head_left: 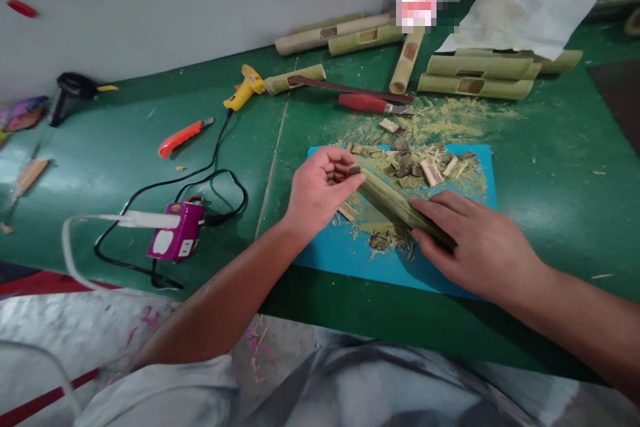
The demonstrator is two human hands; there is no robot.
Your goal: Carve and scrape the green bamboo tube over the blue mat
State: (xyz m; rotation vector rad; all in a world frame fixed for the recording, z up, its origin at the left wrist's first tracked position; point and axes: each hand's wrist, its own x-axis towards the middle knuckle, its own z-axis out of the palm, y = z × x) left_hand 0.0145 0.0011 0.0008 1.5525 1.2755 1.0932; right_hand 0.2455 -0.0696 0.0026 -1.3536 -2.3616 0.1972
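Your right hand (477, 240) has its grip closed around the near end of a green bamboo tube (393, 199), held aslant over the blue mat (320, 250) on the counter (560, 207). Your left hand (323, 183), at the tube's far end, has a narrow grip, pinching a small brown piece (354, 170). Chips (433, 172) litter the mat; a red-handled knife (363, 103) lies beyond.

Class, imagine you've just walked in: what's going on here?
A person's right hand grips a green bamboo piece over a blue mat strewn with shavings. The left hand, at the piece's other end, seems to pinch a small brown chip. A red-handled knife lies beyond the mat, with cut bamboo tubes farther back.
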